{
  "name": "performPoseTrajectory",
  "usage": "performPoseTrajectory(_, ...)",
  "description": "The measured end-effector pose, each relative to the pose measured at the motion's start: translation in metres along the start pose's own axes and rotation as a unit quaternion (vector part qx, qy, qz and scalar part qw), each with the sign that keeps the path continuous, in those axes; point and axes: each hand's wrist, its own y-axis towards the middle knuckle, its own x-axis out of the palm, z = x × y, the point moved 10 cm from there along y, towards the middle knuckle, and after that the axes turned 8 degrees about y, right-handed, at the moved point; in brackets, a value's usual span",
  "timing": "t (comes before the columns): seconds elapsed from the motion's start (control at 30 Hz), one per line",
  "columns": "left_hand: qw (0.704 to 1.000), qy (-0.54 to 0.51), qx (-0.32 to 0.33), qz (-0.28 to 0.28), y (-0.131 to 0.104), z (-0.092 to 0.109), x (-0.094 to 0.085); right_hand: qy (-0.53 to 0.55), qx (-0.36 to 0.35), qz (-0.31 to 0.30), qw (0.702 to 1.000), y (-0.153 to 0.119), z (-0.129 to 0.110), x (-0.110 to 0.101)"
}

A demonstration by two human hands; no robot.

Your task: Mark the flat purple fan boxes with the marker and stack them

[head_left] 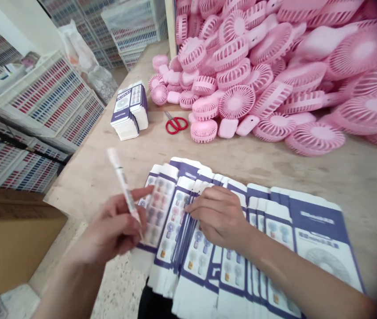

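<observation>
"What does the left hand [117, 225] hold?"
"A slim white pen [124, 188], beside overlapping flat purple-and-white cardboard boxes [199, 248]."
"And the right hand [221, 215]?"
"On those boxes; beyond lie red-handled metal scissors [174, 120] and heaped pink plastic fans [237, 102]."

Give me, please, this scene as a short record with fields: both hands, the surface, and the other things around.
Left hand: holds a slim white pen-like stick, blurred
Right hand: fingers on the row of flat purple-and-white cardboard boxes
Surface: pale wooden table
Beyond the row: red-handled scissors, between a purple-and-white box stack and heaped pink plastic fans
Left of table: white plastic crates
</observation>
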Motion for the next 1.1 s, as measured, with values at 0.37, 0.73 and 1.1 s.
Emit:
performPoseTrajectory(0.37,0.871,0.238,0.176,0.391,-0.011,0.014,-0.05,0.006,0.005,0.001,1.0,0.0,0.002,0.0)
performPoseTrajectory(0.73,0.909,0.169,0.149,0.351,-0.002,0.005,-0.058,0.009,0.008,0.001,1.0,0.0,0.003,-0.001)
performPoseTrajectory(1.1,1.0,0.005,0.017,0.001,0.0,0.005,-0.007,0.002,0.001,-0.008,1.0,0.0,0.001,0.0)
